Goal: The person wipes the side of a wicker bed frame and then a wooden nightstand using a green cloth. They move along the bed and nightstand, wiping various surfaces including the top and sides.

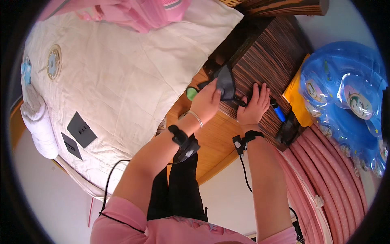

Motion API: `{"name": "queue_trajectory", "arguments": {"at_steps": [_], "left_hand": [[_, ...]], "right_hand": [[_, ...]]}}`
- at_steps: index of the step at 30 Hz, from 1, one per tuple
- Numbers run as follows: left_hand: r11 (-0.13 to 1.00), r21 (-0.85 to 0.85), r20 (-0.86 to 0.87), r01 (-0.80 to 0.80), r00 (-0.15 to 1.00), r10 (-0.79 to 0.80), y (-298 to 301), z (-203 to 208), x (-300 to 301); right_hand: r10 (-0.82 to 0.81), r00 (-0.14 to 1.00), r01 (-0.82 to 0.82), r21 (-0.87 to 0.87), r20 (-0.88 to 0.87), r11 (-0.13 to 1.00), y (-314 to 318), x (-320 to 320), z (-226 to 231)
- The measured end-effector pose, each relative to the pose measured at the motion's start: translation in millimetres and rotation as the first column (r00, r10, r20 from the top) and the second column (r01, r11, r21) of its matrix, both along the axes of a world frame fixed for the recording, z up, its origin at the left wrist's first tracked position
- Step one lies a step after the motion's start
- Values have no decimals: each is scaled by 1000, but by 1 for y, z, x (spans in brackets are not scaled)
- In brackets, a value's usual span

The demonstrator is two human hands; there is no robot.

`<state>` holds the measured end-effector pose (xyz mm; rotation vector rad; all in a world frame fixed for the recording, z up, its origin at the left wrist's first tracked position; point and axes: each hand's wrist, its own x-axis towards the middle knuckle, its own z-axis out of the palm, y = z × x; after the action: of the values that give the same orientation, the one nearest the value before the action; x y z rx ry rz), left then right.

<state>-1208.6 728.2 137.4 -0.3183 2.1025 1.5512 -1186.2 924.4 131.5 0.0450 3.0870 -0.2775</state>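
The left hand [207,101] has its fingers pinched on a dark grey cloth [226,82], which lies draped over the near edge of the dark striped wooden cabinet [268,53]; the right hand [254,106] lies flat on the cabinet top just beside the cloth, fingers spread and released, gripping nothing. A black strap with a cable sits on each wrist, and a thin bangle [196,118] rings the left one. Just right of the right hand a blue marker [278,110] lies on the cabinet, with a black object [289,128] near it at the corner; beyond these a yellow bag [296,97] leans between the cabinet and a blue inflatable swim ring [345,93]. Pink curtain folds [325,171] crowd the space on the right. To the left, the bed [122,73] with its cream cover presses close to the cabinet; a small green round thing [191,93] sits in the narrow gap between them, just beside the left hand; pink bedding [138,12] is heaped at the far end.
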Motion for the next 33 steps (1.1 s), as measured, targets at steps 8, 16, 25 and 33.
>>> {"name": "queue_trajectory", "arguments": {"at_steps": [8,16,25,33], "left_hand": [[846,507,419,-164,905,-76,-15,-45,-6],[17,773,632,-635,766,-123,-17,-71,19],[981,148,-287,124,955,-78,-8,-22,-2],[950,-297,-558,-96,824,-91,21,-26,69]], "right_hand": [[47,996,-45,19,-79,999,-3,0,-2],[75,990,-73,23,-115,997,-2,-3,-5],[63,991,-62,6,-115,998,-3,3,-5],[52,989,-50,12,-136,999,4,3,-12]]}}
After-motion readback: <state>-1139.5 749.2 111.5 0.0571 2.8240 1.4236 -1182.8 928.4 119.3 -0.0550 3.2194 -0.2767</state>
